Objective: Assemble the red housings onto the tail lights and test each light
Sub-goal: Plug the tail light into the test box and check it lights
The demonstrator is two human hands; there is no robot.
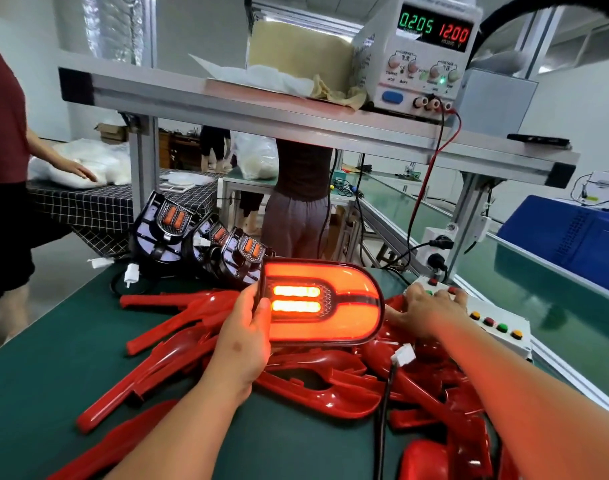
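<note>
- The green table (36, 393) has bare surface at its near left; its left edge runs back at a slant towards the far corner.
- Three unlit tail lights (168, 230) lean in a row at the back left, close to the far edge, each dark with two orange bars.
- Red housings (323, 393) lie in a loose, overlapping heap across the middle and right of the table; they are too tangled to count.
- The left hand (242, 344) grips the left edge of one lit tail light (322, 303), with the thumb on its face and the fingers curled behind.
- That light is held above the heap, face to the camera. It is D-shaped with a dark rim, a glowing red-orange band and two bright bars.
- A metal shelf (261, 109) spans overhead, carrying a power supply (420, 53) that reads 0.205 and 12.00.
- A white connector (403, 358) on a black cable stands just below the light.
- The right hand (431, 303) rests with spread fingers on a white button box (497, 323) at the table's right edge. Four buttons show nearer the camera: yellow, red, green, yellow.
- One blue crate (566, 237) sits beyond the rail, well apart.
</note>
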